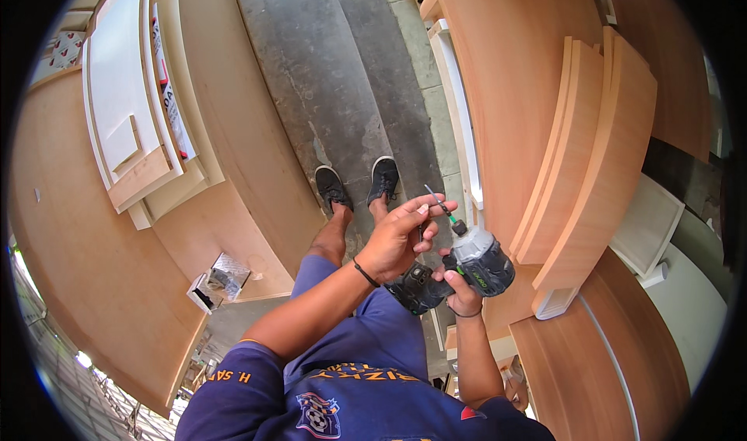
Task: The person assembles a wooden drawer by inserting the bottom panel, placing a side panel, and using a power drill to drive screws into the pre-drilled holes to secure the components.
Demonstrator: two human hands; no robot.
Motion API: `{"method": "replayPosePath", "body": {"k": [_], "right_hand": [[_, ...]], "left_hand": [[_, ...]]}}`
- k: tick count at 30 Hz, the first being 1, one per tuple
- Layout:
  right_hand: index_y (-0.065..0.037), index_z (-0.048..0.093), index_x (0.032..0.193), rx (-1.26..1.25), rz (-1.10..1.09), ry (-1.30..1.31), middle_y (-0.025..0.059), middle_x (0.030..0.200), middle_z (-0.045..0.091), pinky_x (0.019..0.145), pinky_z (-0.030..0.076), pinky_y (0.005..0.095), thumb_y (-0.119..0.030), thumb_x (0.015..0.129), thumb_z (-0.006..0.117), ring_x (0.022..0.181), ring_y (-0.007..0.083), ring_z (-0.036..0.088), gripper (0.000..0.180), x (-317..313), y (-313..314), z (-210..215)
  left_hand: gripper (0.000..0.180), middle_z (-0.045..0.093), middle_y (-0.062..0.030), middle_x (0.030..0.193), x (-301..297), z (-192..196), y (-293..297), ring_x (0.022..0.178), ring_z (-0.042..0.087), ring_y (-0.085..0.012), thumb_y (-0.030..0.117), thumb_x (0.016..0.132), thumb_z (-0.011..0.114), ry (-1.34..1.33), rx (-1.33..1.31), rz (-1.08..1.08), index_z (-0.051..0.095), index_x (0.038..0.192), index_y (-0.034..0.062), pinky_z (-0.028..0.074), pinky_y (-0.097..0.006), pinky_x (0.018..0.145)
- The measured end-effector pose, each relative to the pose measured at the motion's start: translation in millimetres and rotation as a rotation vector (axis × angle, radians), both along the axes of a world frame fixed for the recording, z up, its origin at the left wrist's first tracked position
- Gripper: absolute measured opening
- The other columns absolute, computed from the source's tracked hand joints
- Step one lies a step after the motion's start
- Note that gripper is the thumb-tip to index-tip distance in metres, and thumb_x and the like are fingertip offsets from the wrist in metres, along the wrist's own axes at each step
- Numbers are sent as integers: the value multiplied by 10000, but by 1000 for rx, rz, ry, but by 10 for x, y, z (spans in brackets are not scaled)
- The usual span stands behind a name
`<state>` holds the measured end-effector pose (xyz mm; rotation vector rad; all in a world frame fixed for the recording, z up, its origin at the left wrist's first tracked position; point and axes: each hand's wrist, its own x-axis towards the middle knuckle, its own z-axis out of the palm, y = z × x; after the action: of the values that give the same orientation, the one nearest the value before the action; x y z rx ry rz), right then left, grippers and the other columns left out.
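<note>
A cordless drill driver (481, 264), grey at the head and black on the body with green marks, is in front of my legs. My right hand (462, 292) is closed round its grip, below the head. From the chuck a thin bit (440, 201), dark with a green part, points up and to the left. My left hand (395, 239) is beside the bit, its index finger stretched across it and the other fingers curled. A slim dark piece (422, 232) shows between the thumb and curled fingers; its kind is unclear. The drill's black battery base (418, 288) lies beneath my left wrist.
White and bare boards (124, 75) are stacked on a large plywood cabinet (233, 130) at left. A small metal-lined box (220, 281) sits at its near corner. Curved wooden panels (595, 161) lean over a wooden surface at right. Grey floor (319, 60) runs between, under my feet.
</note>
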<state>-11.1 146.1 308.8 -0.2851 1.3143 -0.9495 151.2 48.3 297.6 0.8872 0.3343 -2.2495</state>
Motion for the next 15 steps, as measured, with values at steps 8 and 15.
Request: {"method": "replayPosePath", "body": {"k": [8, 15], "right_hand": [[25, 432, 1138, -2, -89, -67, 148, 1019, 542, 703, 466, 359, -92, 698, 583, 690, 169, 530, 479, -152, -98, 109], [1, 429, 1147, -47, -84, -56, 160, 1059, 530, 700, 462, 373, -81, 698, 585, 699, 167, 534, 482, -248, 51, 193]], "left_hand": [[203, 562, -32, 769, -210, -717, -275, 572, 434, -110, 130, 846, 466, -674, -231, -208, 544, 1009, 38, 370, -242, 519], [623, 616, -217, 872, -664, -1203, -1052, 824, 613, -292, 446, 684, 642, -1245, -589, -598, 539, 971, -98, 474, -369, 736]]}}
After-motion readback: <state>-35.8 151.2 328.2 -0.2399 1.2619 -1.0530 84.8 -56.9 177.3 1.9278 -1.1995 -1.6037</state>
